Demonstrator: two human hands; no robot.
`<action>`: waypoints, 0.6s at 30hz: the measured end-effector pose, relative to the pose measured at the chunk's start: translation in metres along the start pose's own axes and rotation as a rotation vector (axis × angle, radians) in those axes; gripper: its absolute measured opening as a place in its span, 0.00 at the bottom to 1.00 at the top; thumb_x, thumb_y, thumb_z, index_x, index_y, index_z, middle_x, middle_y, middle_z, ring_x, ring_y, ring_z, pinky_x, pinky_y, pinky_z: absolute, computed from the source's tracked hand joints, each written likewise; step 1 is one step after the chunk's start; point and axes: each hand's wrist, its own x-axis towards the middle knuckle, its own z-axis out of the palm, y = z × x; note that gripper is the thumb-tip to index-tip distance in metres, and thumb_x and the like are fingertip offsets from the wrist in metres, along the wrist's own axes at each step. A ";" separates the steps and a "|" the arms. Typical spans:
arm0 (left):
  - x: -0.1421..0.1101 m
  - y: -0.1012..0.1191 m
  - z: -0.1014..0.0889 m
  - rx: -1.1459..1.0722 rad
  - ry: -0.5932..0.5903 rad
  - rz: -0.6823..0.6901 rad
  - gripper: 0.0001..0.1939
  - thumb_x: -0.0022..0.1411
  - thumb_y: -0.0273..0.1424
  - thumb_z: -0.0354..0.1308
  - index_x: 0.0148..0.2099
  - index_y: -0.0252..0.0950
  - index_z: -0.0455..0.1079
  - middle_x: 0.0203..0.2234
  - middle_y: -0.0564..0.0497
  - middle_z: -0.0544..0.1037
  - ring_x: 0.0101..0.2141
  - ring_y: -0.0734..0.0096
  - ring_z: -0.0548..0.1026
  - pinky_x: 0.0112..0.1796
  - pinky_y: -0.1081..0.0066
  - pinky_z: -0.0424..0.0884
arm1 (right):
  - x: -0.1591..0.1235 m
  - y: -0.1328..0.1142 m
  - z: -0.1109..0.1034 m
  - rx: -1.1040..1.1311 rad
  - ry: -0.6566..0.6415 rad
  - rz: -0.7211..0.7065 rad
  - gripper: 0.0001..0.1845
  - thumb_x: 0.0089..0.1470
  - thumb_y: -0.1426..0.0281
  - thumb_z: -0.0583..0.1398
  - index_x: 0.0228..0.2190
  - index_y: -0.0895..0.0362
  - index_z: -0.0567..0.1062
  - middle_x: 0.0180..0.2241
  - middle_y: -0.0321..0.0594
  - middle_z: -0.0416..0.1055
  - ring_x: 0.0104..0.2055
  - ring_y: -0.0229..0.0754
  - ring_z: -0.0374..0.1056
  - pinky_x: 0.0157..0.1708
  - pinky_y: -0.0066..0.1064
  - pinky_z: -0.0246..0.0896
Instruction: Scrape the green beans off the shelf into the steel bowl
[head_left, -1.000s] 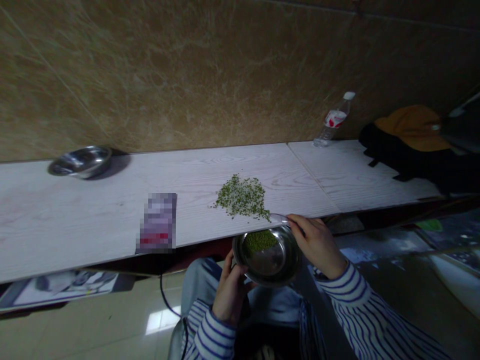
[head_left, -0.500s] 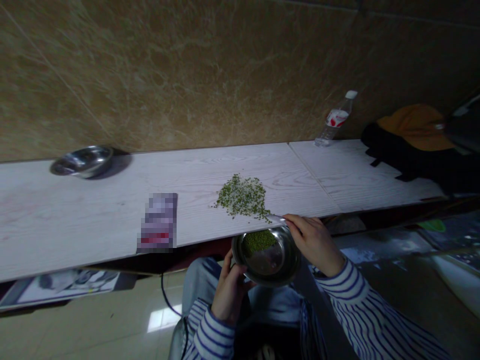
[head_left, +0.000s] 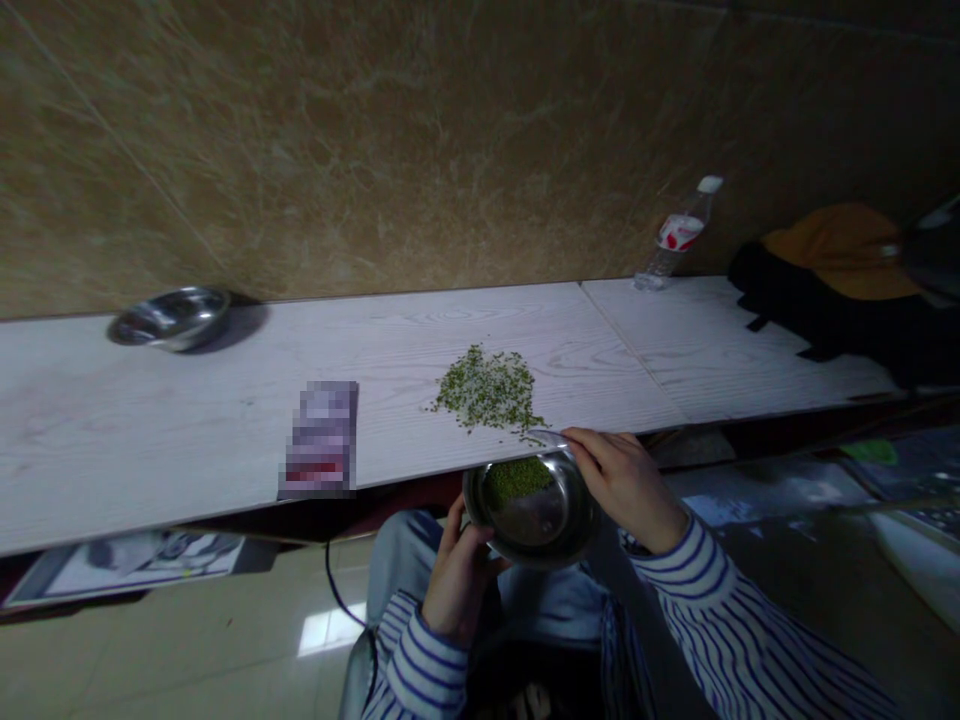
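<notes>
My left hand [head_left: 459,570] grips the left rim of a metal bowl [head_left: 559,545], held just under the table's front edge. Small green beans [head_left: 517,480], like mung beans, lie in the bowl toward its far left side. My right hand [head_left: 619,480] pinches a metal spoon [head_left: 551,438] above the bowl's right rim. The spoon's tip is at the near right edge of a loose pile [head_left: 486,388] of green beans mixed with white grains, spread on the tabletop. Part of the spoon's handle is hidden in my fingers.
The white wood-grain table [head_left: 390,330] runs along a marbled wall. A second metal bowl [head_left: 171,320] stands at the back left. A blurred-out flat item [head_left: 321,440] lies near the front edge. At the right are a plastic bottle [head_left: 675,240] and an orange-and-black cap [head_left: 840,250].
The spoon tip has shifted slightly left along the pile's near edge. My left hand and the bowl stay almost in place. The view has moved a little.
</notes>
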 end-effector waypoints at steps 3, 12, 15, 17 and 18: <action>0.000 0.001 0.000 0.006 -0.004 0.003 0.28 0.48 0.27 0.59 0.54 0.44 0.63 0.38 0.51 0.74 0.34 0.67 0.71 0.33 0.65 0.70 | 0.002 0.000 0.002 -0.006 0.018 0.001 0.13 0.60 0.71 0.51 0.43 0.56 0.73 0.39 0.43 0.77 0.39 0.44 0.73 0.42 0.37 0.63; 0.002 0.002 -0.003 0.018 0.018 0.006 0.29 0.47 0.28 0.60 0.53 0.45 0.63 0.37 0.51 0.74 0.33 0.68 0.72 0.33 0.66 0.70 | 0.011 -0.003 0.006 -0.008 -0.002 -0.018 0.13 0.61 0.70 0.51 0.43 0.55 0.73 0.39 0.43 0.77 0.39 0.44 0.73 0.41 0.37 0.62; 0.002 0.003 -0.003 0.023 0.036 0.008 0.30 0.46 0.29 0.60 0.54 0.44 0.63 0.38 0.51 0.75 0.32 0.68 0.73 0.33 0.66 0.70 | 0.012 -0.006 0.005 0.011 -0.017 -0.040 0.13 0.61 0.70 0.51 0.43 0.55 0.73 0.38 0.42 0.77 0.38 0.44 0.73 0.41 0.37 0.62; 0.001 0.003 -0.004 0.020 0.036 0.019 0.30 0.46 0.28 0.60 0.54 0.43 0.63 0.37 0.50 0.75 0.33 0.67 0.73 0.33 0.66 0.70 | 0.012 -0.006 0.005 0.034 -0.019 -0.045 0.13 0.61 0.69 0.51 0.43 0.54 0.73 0.38 0.42 0.77 0.38 0.44 0.73 0.41 0.37 0.62; 0.001 0.003 -0.004 0.016 0.031 0.024 0.30 0.46 0.28 0.60 0.54 0.43 0.63 0.37 0.50 0.75 0.33 0.67 0.73 0.33 0.66 0.70 | 0.012 -0.006 0.006 0.043 -0.017 -0.043 0.13 0.61 0.69 0.51 0.43 0.55 0.72 0.38 0.42 0.77 0.39 0.43 0.73 0.41 0.37 0.61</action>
